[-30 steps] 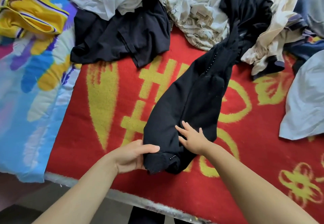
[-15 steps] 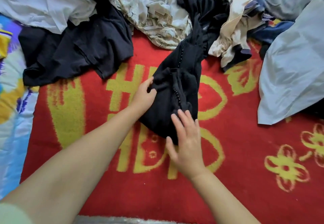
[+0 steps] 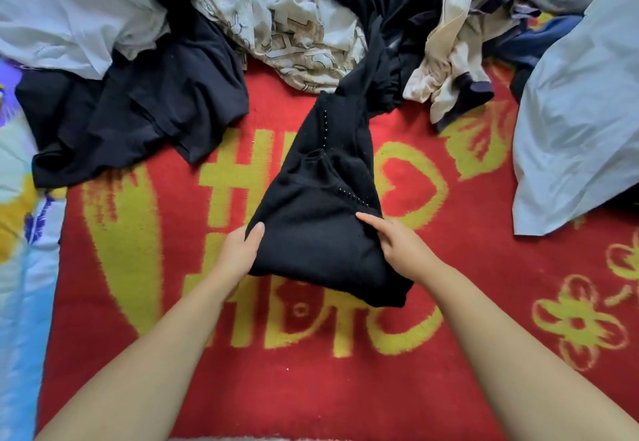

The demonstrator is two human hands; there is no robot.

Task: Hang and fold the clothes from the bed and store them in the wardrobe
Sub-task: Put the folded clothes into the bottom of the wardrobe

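Observation:
A black knitted garment (image 3: pixel 318 229) with a row of small beads lies partly folded on the red and yellow blanket (image 3: pixel 311 371). Its far end trails up into the pile of clothes. My left hand (image 3: pixel 240 254) grips the folded bundle's left edge, thumb on top and fingers underneath. My right hand (image 3: pixel 397 243) holds the right edge, thumb and fingers around the fabric. The near fold sits between my two hands.
Loose clothes crowd the far side: a black shirt (image 3: pixel 138 112), a white top (image 3: pixel 62 8), a cream patterned cloth (image 3: pixel 294 32), a beige garment (image 3: pixel 446 60) and a pale blue-grey garment (image 3: pixel 581 122). A blue flowered sheet (image 3: pixel 17 250) borders the left.
The garment's near end was folded back over itself into a shorter bundle. Both hands moved from its top to its left and right edges and pulled it nearer.

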